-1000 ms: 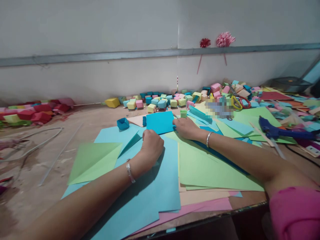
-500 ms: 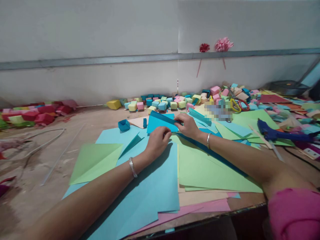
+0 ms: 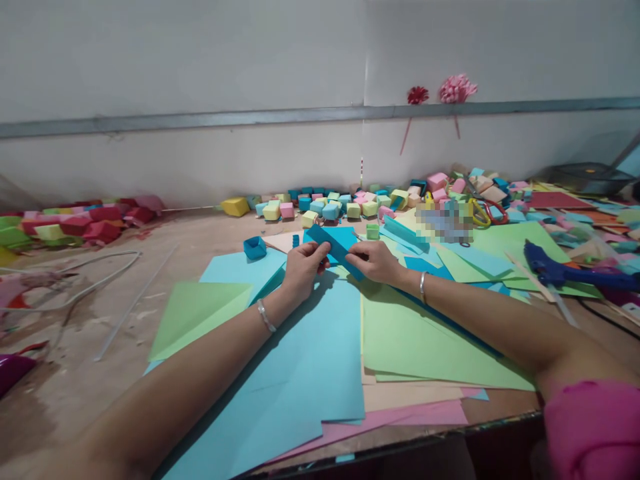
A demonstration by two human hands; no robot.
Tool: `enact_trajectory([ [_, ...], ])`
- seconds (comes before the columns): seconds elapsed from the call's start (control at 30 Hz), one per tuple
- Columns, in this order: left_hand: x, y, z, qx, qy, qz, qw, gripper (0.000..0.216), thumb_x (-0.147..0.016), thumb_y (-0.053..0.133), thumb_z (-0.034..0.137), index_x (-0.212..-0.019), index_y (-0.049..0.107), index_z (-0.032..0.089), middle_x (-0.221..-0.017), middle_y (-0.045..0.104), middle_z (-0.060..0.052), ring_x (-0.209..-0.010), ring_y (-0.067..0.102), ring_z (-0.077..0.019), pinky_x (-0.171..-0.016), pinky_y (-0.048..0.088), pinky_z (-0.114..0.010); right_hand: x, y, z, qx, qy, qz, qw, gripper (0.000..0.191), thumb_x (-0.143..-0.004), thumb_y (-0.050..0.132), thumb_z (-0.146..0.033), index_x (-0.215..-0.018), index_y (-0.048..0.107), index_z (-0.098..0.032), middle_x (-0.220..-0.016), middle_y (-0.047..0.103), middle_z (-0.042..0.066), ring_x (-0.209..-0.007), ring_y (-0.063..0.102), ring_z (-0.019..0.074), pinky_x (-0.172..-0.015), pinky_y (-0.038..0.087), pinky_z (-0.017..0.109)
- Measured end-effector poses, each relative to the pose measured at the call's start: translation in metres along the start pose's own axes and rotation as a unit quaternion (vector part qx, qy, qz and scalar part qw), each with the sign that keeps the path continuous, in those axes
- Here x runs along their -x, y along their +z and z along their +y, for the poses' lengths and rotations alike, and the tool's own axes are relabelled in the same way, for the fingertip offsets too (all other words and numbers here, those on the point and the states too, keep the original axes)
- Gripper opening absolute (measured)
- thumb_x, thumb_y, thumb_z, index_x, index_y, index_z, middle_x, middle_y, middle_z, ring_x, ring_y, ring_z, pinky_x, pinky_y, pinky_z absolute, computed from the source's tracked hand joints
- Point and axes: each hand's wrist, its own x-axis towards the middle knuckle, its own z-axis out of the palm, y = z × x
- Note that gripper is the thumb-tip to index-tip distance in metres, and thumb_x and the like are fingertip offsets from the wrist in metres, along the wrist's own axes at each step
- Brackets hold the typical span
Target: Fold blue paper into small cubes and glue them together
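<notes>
**View from the head camera, left to right.** At 9 o'clock I am seeing a heap of red and green folded paper boxes (image 3: 75, 223) lying against the wall. Below it, a bent white wire (image 3: 131, 256) is trailing over the bare wooden tabletop (image 3: 60, 400).

Moving right, a light green paper sheet folded into a triangle (image 3: 200, 313) is resting on a large light blue paper sheet (image 3: 300, 360). A small dark blue folded paper box (image 3: 255, 247) is sitting at 10 o'clock from the left hand (image 3: 303, 267).

That hand is pinching the left end of a folded piece of dark blue paper (image 3: 340, 243), thumb and fingers closed on it. The piece is being held just above the sheets, near the centre of the view. The right hand (image 3: 377, 261) is gripping its other end at 3 o'clock, fingers likewise closed on the paper.

A row of small pastel paper cubes (image 3: 330, 208) is lining the wall at 12 o'clock from the hands. A broad light green paper sheet (image 3: 415, 333) is lying under the right forearm. Further right I am noting scissors with yellow and red handles (image 3: 483, 212), and a blue glue gun (image 3: 545, 267) at 3 o'clock.
</notes>
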Motion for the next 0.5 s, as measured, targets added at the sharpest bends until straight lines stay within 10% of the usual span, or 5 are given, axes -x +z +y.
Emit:
enact_trajectory([
  [0.5, -0.0042, -0.0052, -0.0027, 0.003, 0.032, 0.024, 0.999, 0.032, -0.076, 0.067, 0.043, -0.065, 0.054, 0.017, -0.050, 0.054, 0.002, -0.040, 0.041, -0.0063, -0.040, 0.031, -0.019, -0.0024, -0.0023, 0.0058, 0.046, -0.018, -0.026, 0.998, 0.023, -0.085, 0.053, -0.026, -0.064, 0.057, -0.018, -0.059, 0.053, -0.001, -0.057, 0.045, 0.0124, -0.058, 0.034, 0.026],
])
